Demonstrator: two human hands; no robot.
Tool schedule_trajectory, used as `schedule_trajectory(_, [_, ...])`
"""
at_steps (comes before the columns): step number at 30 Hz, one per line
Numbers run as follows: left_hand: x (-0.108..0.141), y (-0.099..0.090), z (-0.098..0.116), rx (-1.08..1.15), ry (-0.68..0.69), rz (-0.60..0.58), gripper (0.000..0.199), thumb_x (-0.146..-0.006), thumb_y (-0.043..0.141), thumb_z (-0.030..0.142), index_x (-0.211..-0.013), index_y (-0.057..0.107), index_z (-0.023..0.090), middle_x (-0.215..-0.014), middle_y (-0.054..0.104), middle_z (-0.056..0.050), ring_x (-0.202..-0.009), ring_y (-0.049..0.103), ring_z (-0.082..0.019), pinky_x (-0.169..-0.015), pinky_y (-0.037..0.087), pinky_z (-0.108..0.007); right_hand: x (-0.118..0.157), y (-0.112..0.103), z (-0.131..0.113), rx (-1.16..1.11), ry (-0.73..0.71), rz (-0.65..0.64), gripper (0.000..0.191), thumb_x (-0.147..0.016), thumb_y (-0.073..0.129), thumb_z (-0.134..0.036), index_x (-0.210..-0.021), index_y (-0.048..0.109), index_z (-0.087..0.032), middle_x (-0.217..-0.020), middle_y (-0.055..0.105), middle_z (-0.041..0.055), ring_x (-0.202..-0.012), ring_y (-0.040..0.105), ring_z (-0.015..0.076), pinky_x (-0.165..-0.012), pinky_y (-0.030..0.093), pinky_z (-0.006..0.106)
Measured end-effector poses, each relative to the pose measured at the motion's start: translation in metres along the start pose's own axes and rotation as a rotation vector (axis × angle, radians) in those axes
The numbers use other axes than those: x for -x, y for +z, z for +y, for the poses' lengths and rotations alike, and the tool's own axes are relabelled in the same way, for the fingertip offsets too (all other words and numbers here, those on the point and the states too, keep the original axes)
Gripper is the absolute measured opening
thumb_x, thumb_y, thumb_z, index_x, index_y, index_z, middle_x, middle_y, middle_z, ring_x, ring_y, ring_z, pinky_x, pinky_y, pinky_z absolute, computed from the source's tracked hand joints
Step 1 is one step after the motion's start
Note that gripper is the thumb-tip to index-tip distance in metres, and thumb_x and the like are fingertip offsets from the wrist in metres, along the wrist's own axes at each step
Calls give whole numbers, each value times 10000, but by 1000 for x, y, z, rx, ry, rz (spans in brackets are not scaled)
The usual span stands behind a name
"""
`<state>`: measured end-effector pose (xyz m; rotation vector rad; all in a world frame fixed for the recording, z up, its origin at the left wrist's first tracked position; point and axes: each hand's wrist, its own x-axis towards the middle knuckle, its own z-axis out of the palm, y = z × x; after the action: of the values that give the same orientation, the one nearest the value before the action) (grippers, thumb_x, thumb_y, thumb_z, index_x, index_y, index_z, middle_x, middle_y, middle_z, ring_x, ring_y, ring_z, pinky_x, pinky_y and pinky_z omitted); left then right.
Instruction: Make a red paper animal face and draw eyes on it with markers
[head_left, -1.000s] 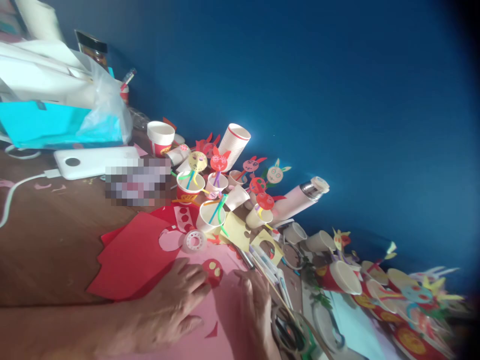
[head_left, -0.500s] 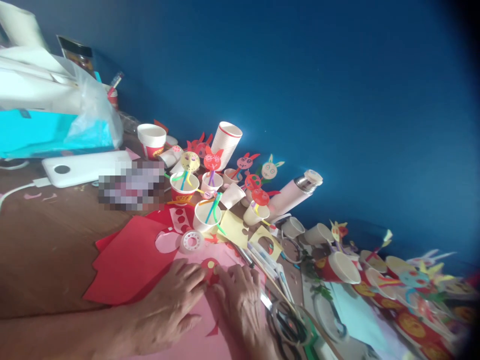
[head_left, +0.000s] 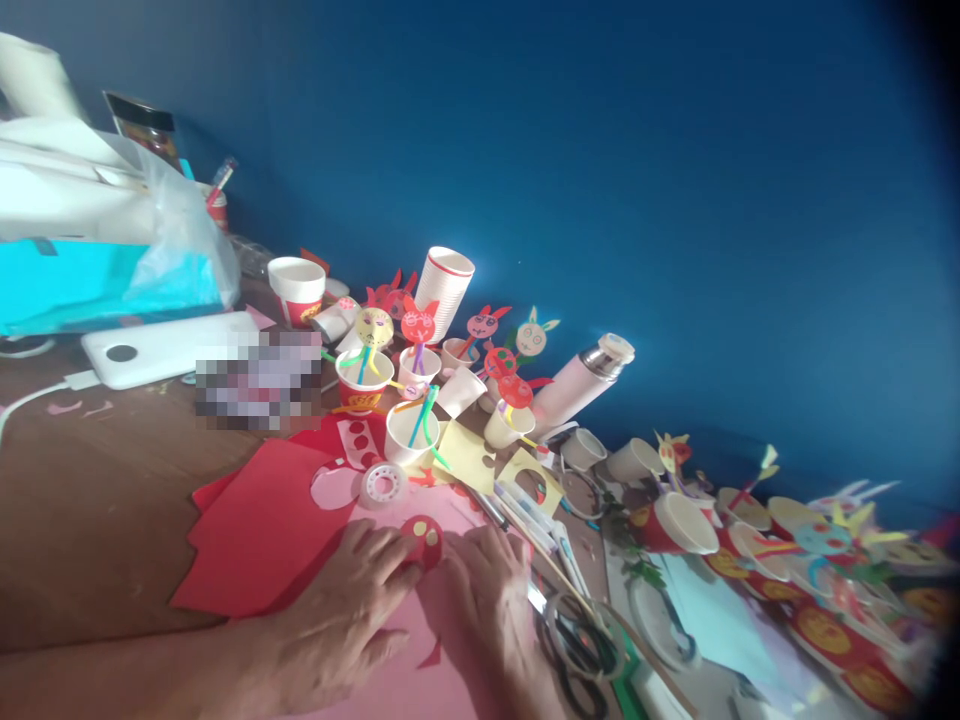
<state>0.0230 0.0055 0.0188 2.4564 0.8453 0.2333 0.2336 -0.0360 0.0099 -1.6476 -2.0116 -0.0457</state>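
A red paper disc (head_left: 426, 552) with two small pale-yellow dots lies on the pink paper sheet (head_left: 390, 685). My left hand (head_left: 356, 595) rests on the sheet with fingers stretched out, its fingertips at the disc's left edge. To the right of the disc, my right hand (head_left: 491, 590) lies palm down, fingers extended and nothing visible in it. Its fingertips are apart from the disc. A small red paper scrap (head_left: 430, 655) sits between the hands. Red paper (head_left: 259, 530) lies beside my left forearm, and a white tape roll (head_left: 384, 484) is beyond the hands.
Scissors (head_left: 581, 645) and pens (head_left: 529, 510) lie right of my right hand. Paper cups with animal-face figures, including one yellow face (head_left: 374, 327), stand behind. A pink thermos (head_left: 570, 390) leans near the blue wall. A white power bank (head_left: 172, 348) lies left.
My right hand has shifted slightly right, its thumb leaving the red disc. A second pale-yellow dot now shows there. My left hand stays nearly in place.
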Motion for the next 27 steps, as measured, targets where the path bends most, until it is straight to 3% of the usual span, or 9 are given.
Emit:
schedule_trajectory(5, [2, -3, 5, 24, 51, 75, 417, -860, 640, 229, -1273, 585, 222, -1233, 592, -95, -1046, 516, -314, -947, 418, -513, 8, 5, 22, -157, 45, 177, 221, -1009, 461, -167, -1056, 665, -240, -857, 704, -4, -803, 645, 170, -811, 380, 330])
schedule_trajectory(8, [1, -4, 2, 51, 110, 178, 163, -909, 551, 198, -1046, 636, 222, -1062, 624, -48, -980, 519, -265, -930, 411, -460, 8, 4, 27, -155, 32, 234, 210, -1002, 476, -157, -1023, 673, -227, -800, 694, -13, -736, 637, 157, -738, 380, 302])
schedule_trajectory(11, [-4, -5, -6, 42, 161, 255, 198, -953, 459, 169, -841, 620, 199, -896, 602, -31, -882, 516, -223, -906, 413, -424, 8, 3, 27, -123, 5, 253, 193, -993, 489, -148, -991, 669, -217, -777, 679, -11, -713, 620, 156, -718, 372, 296])
schedule_trajectory(14, [-7, -6, -11, 26, 206, 324, 233, -959, 451, 151, -791, 607, 191, -834, 590, -27, -830, 515, -201, -922, 411, -405, 9, 3, 23, -57, -69, 209, 200, -990, 481, -131, -995, 658, -225, -744, 651, -13, -693, 587, 166, -728, 350, 313])
schedule_trajectory(17, [-5, -3, -9, 8, 186, 320, 168, -947, 498, 155, -856, 633, 196, -871, 622, -27, -867, 527, -206, -910, 402, -388, 9, 3, 13, 52, -137, 108, 163, -943, 539, -164, -1018, 660, -244, -744, 620, -2, -696, 545, 192, -755, 324, 350])
schedule_trajectory(21, [-4, 2, -9, -8, 160, 309, 152, -930, 536, 139, -824, 629, 197, -860, 640, -14, -887, 536, -202, -903, 381, -377, 6, -1, -3, 153, -180, -27, 114, -871, 596, -168, -785, 611, -242, -720, 583, 5, -681, 501, 196, -736, 297, 352])
schedule_trajectory(27, [-9, 9, -20, -10, 223, 298, 188, -907, 514, 113, -754, 595, 187, -820, 626, -18, -814, 521, -197, -842, 383, -364, 2, -4, -11, 150, -203, -35, 184, -880, 544, -115, -737, 561, -230, -712, 590, 3, -699, 515, 185, -736, 303, 333])
